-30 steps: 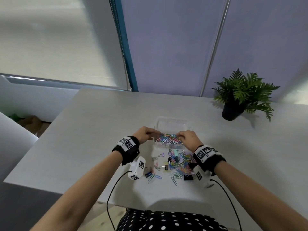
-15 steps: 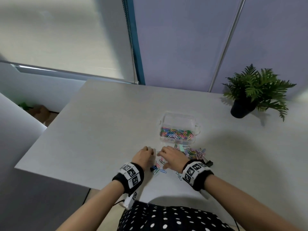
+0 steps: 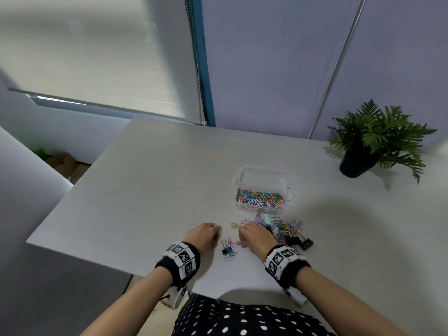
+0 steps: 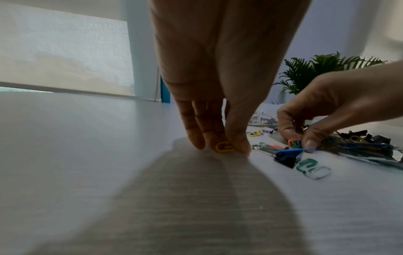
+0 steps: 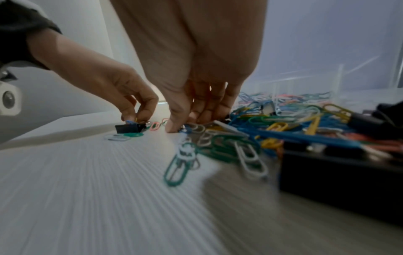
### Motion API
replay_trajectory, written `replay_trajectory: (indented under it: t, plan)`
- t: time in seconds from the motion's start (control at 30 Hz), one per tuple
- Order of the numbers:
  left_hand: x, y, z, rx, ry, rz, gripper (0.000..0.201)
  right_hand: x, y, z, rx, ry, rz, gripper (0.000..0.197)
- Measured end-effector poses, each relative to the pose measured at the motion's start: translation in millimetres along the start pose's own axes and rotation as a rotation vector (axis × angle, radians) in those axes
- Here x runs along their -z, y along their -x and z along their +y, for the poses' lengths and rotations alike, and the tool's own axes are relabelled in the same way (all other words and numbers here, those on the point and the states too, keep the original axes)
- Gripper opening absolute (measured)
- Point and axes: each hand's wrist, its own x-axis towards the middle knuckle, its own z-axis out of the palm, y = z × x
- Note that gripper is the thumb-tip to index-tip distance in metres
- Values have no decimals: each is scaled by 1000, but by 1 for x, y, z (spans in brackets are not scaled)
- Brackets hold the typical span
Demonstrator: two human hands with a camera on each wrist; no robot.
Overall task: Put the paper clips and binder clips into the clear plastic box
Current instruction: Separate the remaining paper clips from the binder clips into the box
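Down on the table, left hand pinching a yellow paper clip, right hand pinching loose paper clips, clear plastic box lying just beyond.

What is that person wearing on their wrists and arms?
Both forearms are bare, with no sleeves. Each wrist carries a black band faced with white squares printed with black-and-white checker-like codes. A small white camera unit hangs under the left wrist, with a thin dark cable beside it. The left hand and right hand are bare, with no gloves.
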Motion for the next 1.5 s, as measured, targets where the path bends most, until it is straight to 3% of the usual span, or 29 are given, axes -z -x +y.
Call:
replay_trajectory:
  t: [0.13, 0.3, 0.37, 0.67, 0.87, 0.97, 1.1, 1.2, 1.3, 1.5]
  plan:
    - [2, 4, -1, -21, 113, 50, 12, 1, 3, 5, -27, -119, 32, 13]
    - [8, -11, 16, -100, 210, 85, 18, 23, 6, 13, -179, -633, 250, 21]
    - [8, -22, 25, -92, 231, 84, 22, 35, 6, 20, -212, -733, 326, 24]
    - [4, -42, 50, -7, 216, 97, 18, 75, -4, 49, -321, -853, 492, 14]
    - [2, -37, 49, -59, -34, 122, 23, 84, -23, 67, -393, -822, 560, 14]
    - [0, -35, 46, -93, -92, 129, 26, 80, -26, 68, -381, -784, 519, 6]
    - [3, -30, 42, -85, -97, 95, 26, 68, -13, 55, -185, -572, 425, 7]
    - [14, -29, 33, -36, 56, 67, 19, 51, 10, 45, -36, -352, 244, 6]
    - [31, -36, 24, -24, 349, 90, 11, 34, 39, 43, 20, -249, 155, 6]
    - [77, -73, 35, -38, 618, 171, 13, 9, 70, 33, 64, -39, 13, 36]
